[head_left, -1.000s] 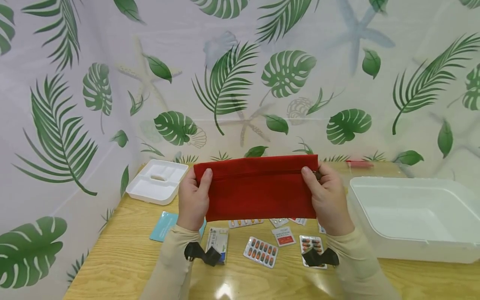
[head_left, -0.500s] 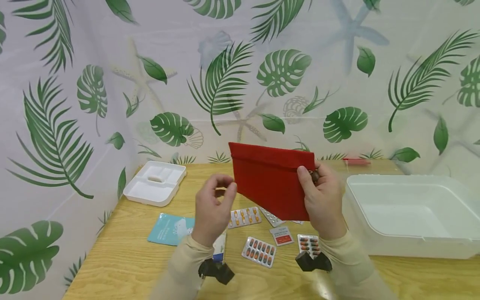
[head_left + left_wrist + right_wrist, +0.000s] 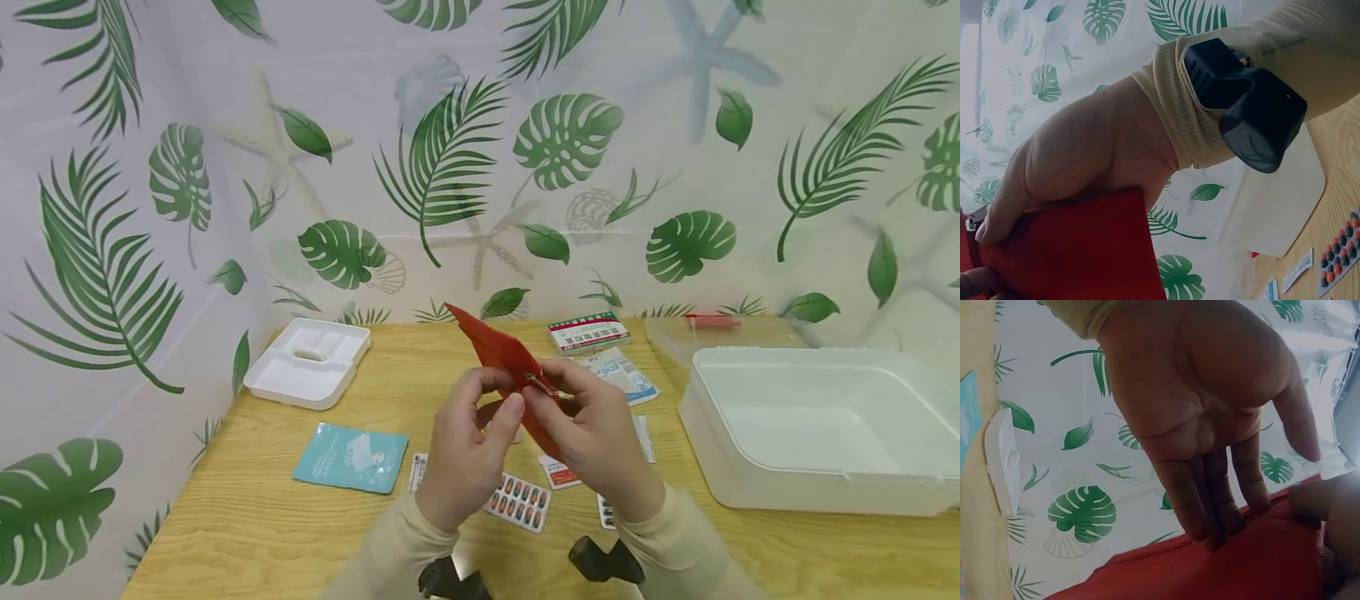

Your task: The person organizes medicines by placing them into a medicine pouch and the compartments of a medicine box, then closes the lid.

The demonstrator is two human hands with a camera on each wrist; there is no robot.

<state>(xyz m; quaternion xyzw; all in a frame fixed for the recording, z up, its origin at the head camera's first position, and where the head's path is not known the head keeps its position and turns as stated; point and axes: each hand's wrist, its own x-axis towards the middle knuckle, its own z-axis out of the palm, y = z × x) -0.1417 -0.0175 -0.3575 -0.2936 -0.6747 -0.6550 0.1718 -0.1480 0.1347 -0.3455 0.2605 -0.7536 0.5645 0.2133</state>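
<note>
A red zip pouch (image 3: 491, 342) is held up above the table, turned almost edge-on in the head view. My right hand (image 3: 592, 425) grips its near end, with the thumb beside the metal zip pull (image 3: 977, 216). My left hand (image 3: 468, 446) is close to the same end. In the right wrist view, the fingers of that left hand (image 3: 1197, 412) touch the pouch (image 3: 1241, 569) near its zip, while the thumb stands apart from the cloth. The inside of the pouch does not show.
Below the hands lie a capsule blister pack (image 3: 521, 504) and a white-and-red sachet (image 3: 557, 473). A teal packet (image 3: 352, 458) and white divided tray (image 3: 288, 379) are left. Behind are a medicine box (image 3: 588, 333) and blue-white packet (image 3: 622, 375). A translucent bin (image 3: 825, 492) stands right.
Both hands held the pouch flat by its ends; then the left hand let go of its end. The pouch has swung edge-on, and the left hand has moved right to the zip-pull end.
</note>
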